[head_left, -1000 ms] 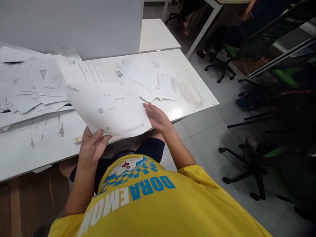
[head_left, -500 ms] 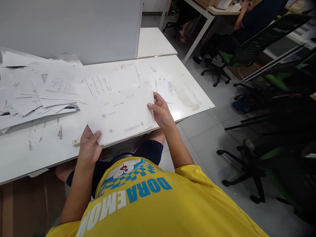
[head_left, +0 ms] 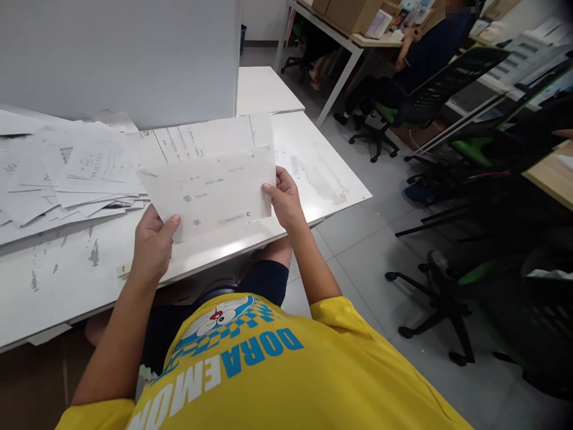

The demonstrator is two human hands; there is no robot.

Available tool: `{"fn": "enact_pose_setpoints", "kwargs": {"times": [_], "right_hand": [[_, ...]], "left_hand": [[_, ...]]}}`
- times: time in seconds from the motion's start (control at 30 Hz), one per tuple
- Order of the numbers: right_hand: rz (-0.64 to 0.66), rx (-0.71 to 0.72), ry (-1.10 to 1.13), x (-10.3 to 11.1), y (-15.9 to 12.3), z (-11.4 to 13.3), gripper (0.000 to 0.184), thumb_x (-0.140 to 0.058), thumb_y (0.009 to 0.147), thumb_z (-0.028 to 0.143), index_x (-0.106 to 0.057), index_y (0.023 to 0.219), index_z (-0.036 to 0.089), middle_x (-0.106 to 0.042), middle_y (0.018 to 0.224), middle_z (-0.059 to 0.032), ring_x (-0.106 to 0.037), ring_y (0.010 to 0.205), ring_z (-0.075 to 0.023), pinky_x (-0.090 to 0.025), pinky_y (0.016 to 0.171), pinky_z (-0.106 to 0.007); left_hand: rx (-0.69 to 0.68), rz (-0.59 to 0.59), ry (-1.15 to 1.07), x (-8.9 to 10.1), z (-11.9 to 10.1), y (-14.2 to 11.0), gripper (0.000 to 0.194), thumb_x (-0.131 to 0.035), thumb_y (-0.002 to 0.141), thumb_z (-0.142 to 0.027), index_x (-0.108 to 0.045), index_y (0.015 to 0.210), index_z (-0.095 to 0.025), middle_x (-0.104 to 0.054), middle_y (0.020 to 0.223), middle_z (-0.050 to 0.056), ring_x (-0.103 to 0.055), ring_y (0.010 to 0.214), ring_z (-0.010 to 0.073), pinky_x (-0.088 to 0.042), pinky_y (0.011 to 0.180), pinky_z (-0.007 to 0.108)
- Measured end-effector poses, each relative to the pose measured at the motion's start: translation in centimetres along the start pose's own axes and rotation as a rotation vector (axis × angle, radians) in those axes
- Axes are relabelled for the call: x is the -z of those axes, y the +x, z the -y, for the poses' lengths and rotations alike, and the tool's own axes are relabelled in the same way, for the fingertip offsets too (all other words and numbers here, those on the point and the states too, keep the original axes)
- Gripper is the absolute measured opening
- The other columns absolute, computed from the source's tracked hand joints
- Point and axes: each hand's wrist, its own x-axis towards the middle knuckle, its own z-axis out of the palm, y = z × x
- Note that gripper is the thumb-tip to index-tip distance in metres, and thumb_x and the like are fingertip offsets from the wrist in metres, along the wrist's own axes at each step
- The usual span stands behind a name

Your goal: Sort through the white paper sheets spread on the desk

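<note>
A white printed sheet of paper [head_left: 210, 200] is held between my two hands above the front of the table. My left hand [head_left: 154, 245] pinches its lower left corner, thumb on top. At the right edge, my right hand [head_left: 285, 200] grips it with the thumb on the face and fingers behind. Behind the sheet lies more printed paper [head_left: 208, 137] with dark ruled lines; I cannot tell whether it is a folded part of the same sheet. Another printed paper [head_left: 289, 161] shows partly behind my right hand. A small pale block [head_left: 124, 270] lies beside my left wrist.
A heap of loose papers [head_left: 85, 167] covers the left of the white table [head_left: 89, 280]. A grey partition [head_left: 116, 54] stands at the back. To the right are office chairs [head_left: 447, 89], a seated person [head_left: 434, 48] and another desk [head_left: 331, 36].
Both hands have lifted the sheet's near edge off the table front, and its lower part now stands apart from the paper behind. The view has shifted slightly to the right.
</note>
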Motion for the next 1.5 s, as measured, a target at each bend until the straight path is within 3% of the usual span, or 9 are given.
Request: {"fn": "enact_pose_setpoints", "kwargs": {"times": [0.13,0.27,0.57,0.87,1.13,1.33,1.5], "right_hand": [[-0.026,0.014,-0.011,0.5,0.7,-0.3,0.055,-0.063,0.077,0.069,-0.050,0.114,0.030,-0.066,0.108,-0.0046,-0.063,0.106,-0.0252,-0.053,0.094,-0.044],[-0.013,0.047,-0.053,0.7,1.1,-1.2,0.051,-0.061,0.078,0.068,-0.050,0.111,0.031,-0.065,0.108,-0.0043,-0.061,0.108,-0.0245,-0.052,0.094,-0.042],[-0.077,0.106,-0.091,0.5,0.7,-4.9,0.045,-0.063,0.080,0.064,-0.048,0.102,0.028,-0.061,0.106,-0.0052,-0.059,0.106,-0.0222,-0.048,0.096,-0.039],[-0.092,0.081,-0.031,0.8,0.1,-7.3,0.044,-0.069,0.079,0.058,-0.051,0.103,0.026,-0.064,0.103,-0.0046,-0.061,0.099,-0.0208,-0.049,0.092,-0.037],[-0.063,-0.054,0.036,0.5,-0.2,-8.8,0.055,-0.069,0.077,0.057,-0.046,0.115,0.026,-0.066,0.109,-0.0070,-0.063,0.103,-0.0236,-0.051,0.091,-0.039],[-0.036,-0.111,-0.015,0.4,-0.3,-8.7,0.045,-0.064,0.079,0.053,-0.049,0.110,0.025,-0.068,0.105,-0.0055,-0.063,0.100,-0.0237,-0.051,0.089,-0.038],[0.031,-0.199,-0.028,0.4,-0.5,-6.9,0.039,-0.063,0.078,0.045,-0.052,0.109,0.025,-0.069,0.103,-0.0039,-0.064,0.096,-0.0222,-0.053,0.086,-0.037]], "left_hand": [[-0.026,0.048,0.014,-0.8,-0.1,1.2,0.036,-0.078,0.075,-0.032,-0.069,0.109,-0.026,-0.071,0.117,0.003,-0.058,0.126,0.0246,-0.045,0.112,0.041],[-0.046,0.005,0.017,-1.0,0.4,1.8,0.037,-0.079,0.073,-0.030,-0.068,0.108,-0.026,-0.070,0.118,0.004,-0.059,0.124,0.0233,-0.043,0.113,0.039],[-0.168,0.021,0.030,-1.8,2.5,2.3,0.050,-0.081,0.072,-0.032,-0.060,0.118,-0.031,-0.061,0.131,0.002,-0.051,0.132,0.0198,-0.035,0.117,0.035],[-0.127,-0.030,0.137,-0.8,4.9,2.8,0.041,-0.077,0.075,-0.037,-0.058,0.110,-0.029,-0.064,0.111,0.002,-0.060,0.113,0.0205,-0.043,0.110,0.038],[-0.139,0.021,0.410,0.0,6.4,2.8,0.048,-0.062,0.085,-0.036,-0.044,0.129,-0.028,-0.056,0.136,0.009,-0.054,0.129,0.0223,-0.043,0.112,0.041],[-0.105,0.013,0.548,0.8,6.9,3.3,0.051,-0.056,0.086,-0.032,-0.040,0.134,-0.027,-0.054,0.141,0.010,-0.052,0.133,0.0230,-0.042,0.113,0.043],[-0.026,0.022,0.495,0.9,6.1,3.8,0.049,-0.055,0.083,-0.025,-0.044,0.131,-0.026,-0.054,0.143,0.010,-0.052,0.134,0.0217,-0.044,0.113,0.042]]}}
